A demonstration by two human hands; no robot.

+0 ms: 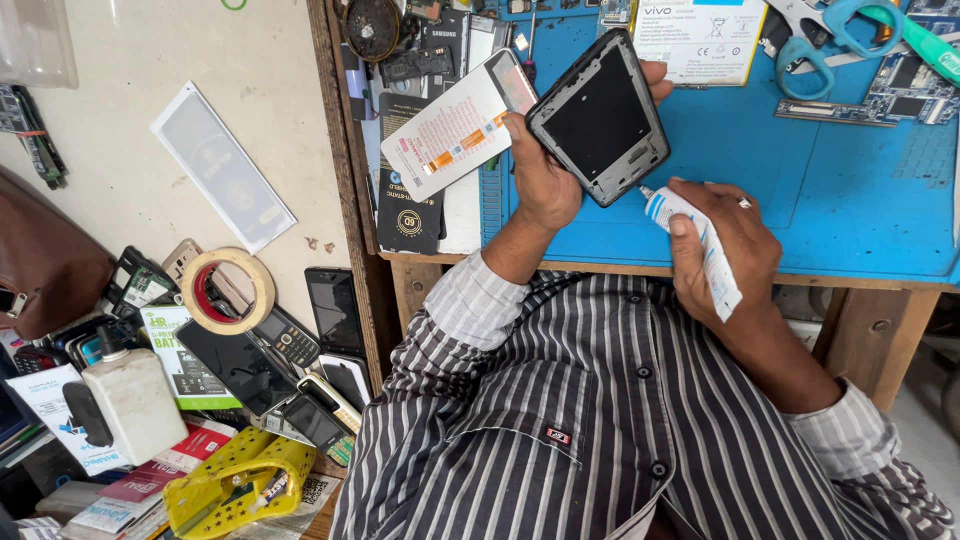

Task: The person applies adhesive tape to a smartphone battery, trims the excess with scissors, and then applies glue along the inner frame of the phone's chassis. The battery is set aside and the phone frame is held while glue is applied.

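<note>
My left hand (545, 180) grips a black phone frame (598, 115) by its left edge, tilted and held above the blue work mat (840, 200). My right hand (725, 245) squeezes a small white glue tube (700, 240), its nozzle touching the frame's lower right corner. A white phone panel (455, 125) with an orange strip lies just left of my left hand, resting on dark packets.
Teal-handled scissors (830, 40), a white battery (700, 35) and a circuit board (905, 90) lie at the mat's far side. Left of the wooden bench edge (345, 200), a lower surface holds a tape roll (228, 290), old phones (335, 310), a white bottle (135, 395) and a yellow case (240, 485).
</note>
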